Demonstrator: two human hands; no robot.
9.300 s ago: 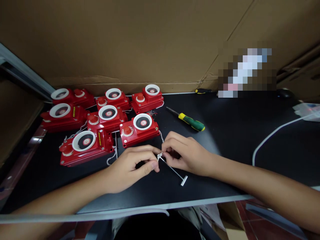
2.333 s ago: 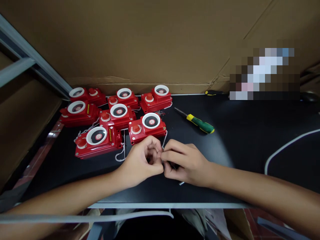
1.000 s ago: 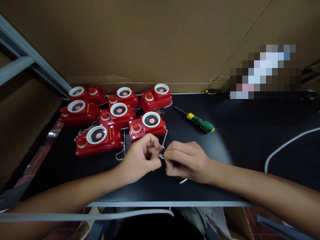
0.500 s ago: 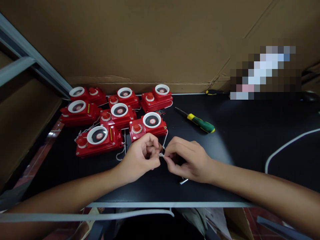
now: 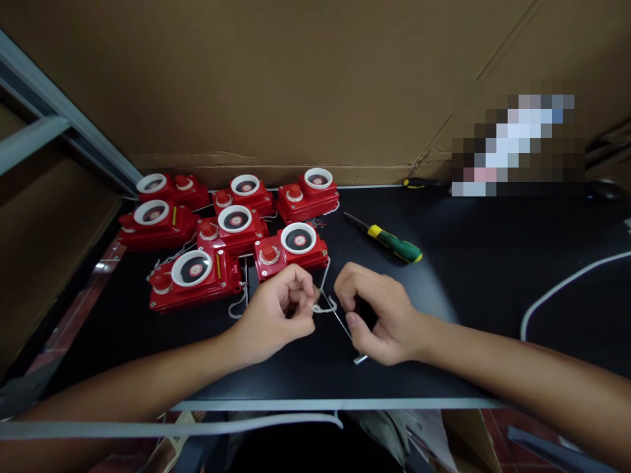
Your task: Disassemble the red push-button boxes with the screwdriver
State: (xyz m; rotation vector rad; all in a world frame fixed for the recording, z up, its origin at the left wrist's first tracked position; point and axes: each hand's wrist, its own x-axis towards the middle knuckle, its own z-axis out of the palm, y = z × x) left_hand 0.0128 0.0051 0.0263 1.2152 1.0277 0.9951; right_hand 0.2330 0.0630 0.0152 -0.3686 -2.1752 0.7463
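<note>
A thin white cord (image 5: 325, 310) runs from the corner of the nearest red box (image 5: 290, 253), which carries a white-rimmed round window and a red knob. My left hand (image 5: 279, 309) pinches this cord between thumb and fingers, and its loose end curls out toward the right. Beside that end, my right hand (image 5: 377, 314) is curved with a gap between thumb and fingers and nothing in it. Under the cord and partly behind the right hand lies a thin metal rod (image 5: 342, 325) with a shiny end.
Several more red boxes (image 5: 197, 286) with white cords stand close together at the left. A green and yellow screwdriver (image 5: 394, 243) lies behind the right hand, and another dark-handled tool (image 5: 419, 183) rests by the cardboard wall (image 5: 296, 85). A white cable (image 5: 557, 282) curves at the right.
My right hand has let go of the cord and moved slightly right, its thumb and fingers parting. The cord's end and more of the rod now show. My left hand keeps its pinch.
</note>
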